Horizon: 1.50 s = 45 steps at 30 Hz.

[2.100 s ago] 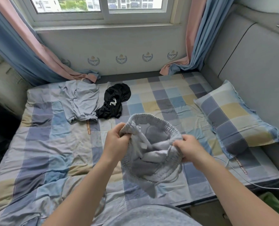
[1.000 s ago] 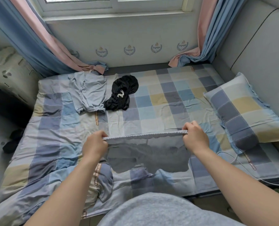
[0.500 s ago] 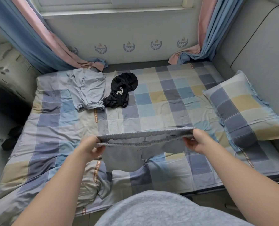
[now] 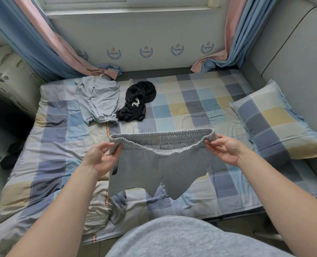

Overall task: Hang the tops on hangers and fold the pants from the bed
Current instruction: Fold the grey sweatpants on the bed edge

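Grey knitted shorts with a gathered elastic waistband (image 4: 161,169) hang in the near middle of the scene, spread between both hands just above the bed with its checked blue, yellow and grey sheet (image 4: 191,108). The left hand (image 4: 100,158) pinches the left end of the waistband between thumb and fingers (image 4: 108,145), palm turned up. The right hand (image 4: 226,149) nips the right end the same way, its other fingers loosely curled. Two seconds ago the shorts were a bunched wad between the hands. They were then pulled taut by the band, and now the band sags open in a loop with both legs dropping straight, their hems at or close to the sheet. That suggests the shaking-out is done and the shorts are ready to be laid flat for folding. Farther off, on the left half of the bed, a pale blue-grey crumpled garment (image 4: 98,101) lies touching a black heaped garment with a white drawcord (image 4: 137,102), both not yet dealt with. A checked pillow (image 4: 276,123) rests at the right, and pink-and-blue curtains (image 4: 64,52) pool at the far edge.
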Available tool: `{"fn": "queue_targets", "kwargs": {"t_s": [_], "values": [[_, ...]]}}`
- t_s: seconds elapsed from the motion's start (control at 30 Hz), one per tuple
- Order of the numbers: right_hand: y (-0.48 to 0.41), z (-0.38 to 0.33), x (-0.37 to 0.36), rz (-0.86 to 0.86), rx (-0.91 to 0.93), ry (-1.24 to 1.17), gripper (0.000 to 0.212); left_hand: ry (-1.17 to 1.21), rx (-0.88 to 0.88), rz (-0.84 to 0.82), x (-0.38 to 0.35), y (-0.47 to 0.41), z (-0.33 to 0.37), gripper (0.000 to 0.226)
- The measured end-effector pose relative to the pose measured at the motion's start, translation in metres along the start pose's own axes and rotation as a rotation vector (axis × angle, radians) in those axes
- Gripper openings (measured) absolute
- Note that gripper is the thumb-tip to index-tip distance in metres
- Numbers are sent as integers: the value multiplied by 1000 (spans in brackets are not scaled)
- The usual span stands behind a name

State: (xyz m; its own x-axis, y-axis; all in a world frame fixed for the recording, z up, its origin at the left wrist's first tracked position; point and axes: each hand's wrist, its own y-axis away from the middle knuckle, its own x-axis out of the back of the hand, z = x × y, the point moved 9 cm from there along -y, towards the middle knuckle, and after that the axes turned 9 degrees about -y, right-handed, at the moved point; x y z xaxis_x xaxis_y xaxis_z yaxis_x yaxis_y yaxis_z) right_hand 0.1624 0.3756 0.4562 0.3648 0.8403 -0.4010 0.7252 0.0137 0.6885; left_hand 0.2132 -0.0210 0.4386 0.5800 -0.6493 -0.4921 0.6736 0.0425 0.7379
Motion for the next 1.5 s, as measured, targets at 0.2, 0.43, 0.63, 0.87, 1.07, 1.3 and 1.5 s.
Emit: {"fn": "queue_targets", "kwargs": {"t_s": [0.2,0.43,0.63,0.87,1.07,1.3,1.5], "values": [[7,-38,-6,122,455,555,18,-836,-521,339,10,5,33,6],[22,-57,-12,193,675,970,8,-1248,-679,504,7,16,57,31],[29,-60,-15,208,682,1004,16,-986,-573,348,0,12,50,24],[22,-38,-33,163,381,669,11,-577,-10,202,-14,16,-9,33],[57,4,-97,-182,236,567,8,-648,-149,-39,-77,40,-26,31],[95,18,-147,-422,410,660,10,-820,-299,-287,-129,65,-51,30],[110,9,-158,-476,633,946,35,-901,-363,-426,-135,75,-53,61]]}}
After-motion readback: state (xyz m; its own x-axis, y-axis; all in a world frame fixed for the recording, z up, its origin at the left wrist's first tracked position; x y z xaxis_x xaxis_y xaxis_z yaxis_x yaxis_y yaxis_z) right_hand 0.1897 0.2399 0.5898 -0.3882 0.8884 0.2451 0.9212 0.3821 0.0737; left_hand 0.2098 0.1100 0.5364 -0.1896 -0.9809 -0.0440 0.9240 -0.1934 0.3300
